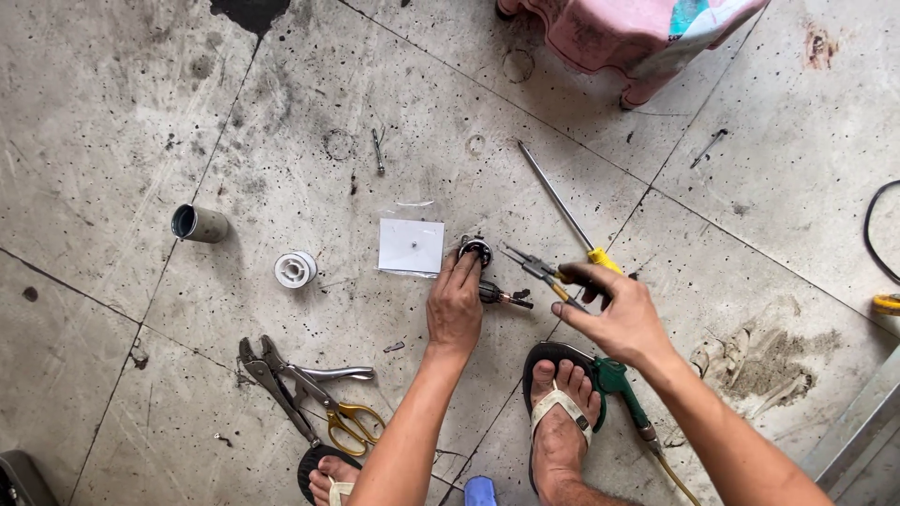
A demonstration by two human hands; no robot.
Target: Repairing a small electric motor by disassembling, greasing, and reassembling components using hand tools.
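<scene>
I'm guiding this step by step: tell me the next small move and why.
Probably bring the pliers in the right hand down to the small round part. The left hand pins that part to the floor, and the plier tips already point at it, just short of touching.

Rough, stained concrete floor (pixel 141 112), matt white paper square (pixel 412 245), shiny metal round part (pixel 476 249), dull grey metal locking pliers (pixel 281 375), yellow plastic screwdriver handle (pixel 603 260), smooth white plastic spool (pixel 295 269)

- Left hand (pixel 456 305), frame centre: palm down, fingers curled forward, forearm running up from the bottom edge.
- Right hand (pixel 614 314), right of centre: raised, fingers pinched shut, forearm entering from lower right.
</scene>
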